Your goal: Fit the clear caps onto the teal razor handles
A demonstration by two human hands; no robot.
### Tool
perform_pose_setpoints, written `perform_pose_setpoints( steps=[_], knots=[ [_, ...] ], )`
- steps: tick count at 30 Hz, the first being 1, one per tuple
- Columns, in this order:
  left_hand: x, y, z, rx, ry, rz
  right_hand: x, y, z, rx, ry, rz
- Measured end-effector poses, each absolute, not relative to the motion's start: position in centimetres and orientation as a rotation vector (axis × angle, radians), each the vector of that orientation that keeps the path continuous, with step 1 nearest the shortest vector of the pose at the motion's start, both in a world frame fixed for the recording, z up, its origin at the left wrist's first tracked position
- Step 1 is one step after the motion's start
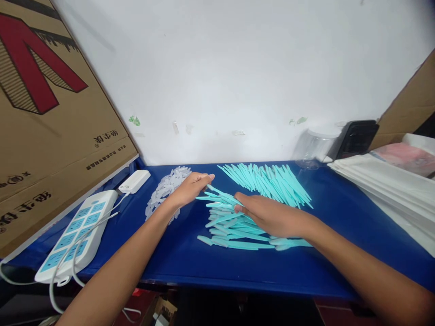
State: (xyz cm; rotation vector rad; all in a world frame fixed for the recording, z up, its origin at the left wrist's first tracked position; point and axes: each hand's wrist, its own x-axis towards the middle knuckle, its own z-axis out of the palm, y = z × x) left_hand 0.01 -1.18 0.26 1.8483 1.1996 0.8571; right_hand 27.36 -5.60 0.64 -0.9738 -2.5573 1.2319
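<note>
My right hand (261, 210) is closed around several turquoise eyebrow razors (220, 198), which fan out toward the left. Thumb and fingers of my left hand (194, 186) pinch at the tip of the uppermost razor, on what looks like a small translucent blade cap; the fingers mostly hide it. Under my right hand lies a pile of razors with pale capped tips (234, 233). Behind it, a second heap of turquoise razors (272, 181) spreads near the wall. Loose translucent caps (166, 188) are heaped beside and partly behind my left wrist.
A white power strip (81, 235) with cables and a white adapter (134, 181) sit at left by a large cardboard box (50, 136). A clear jar (317, 145), a black stand (356, 138) and stacked white sheets (390, 190) stand at right. The blue table (204, 271) meets a white wall.
</note>
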Motion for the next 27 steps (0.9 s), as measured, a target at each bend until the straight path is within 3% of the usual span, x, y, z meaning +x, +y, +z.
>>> perform_pose_setpoints(
  steps=[12, 27],
  knots=[
    [0.0, -1.5, 1.0, 1.805, 1.212, 0.818, 27.1, -5.9, 1.1, -1.0, -2.536, 1.252],
    [-2.0, 0.7, -0.2, 1.347, 1.263, 1.183, 27.9, -5.1, 1.7, -1.073, -2.471, 1.214]
  ],
)
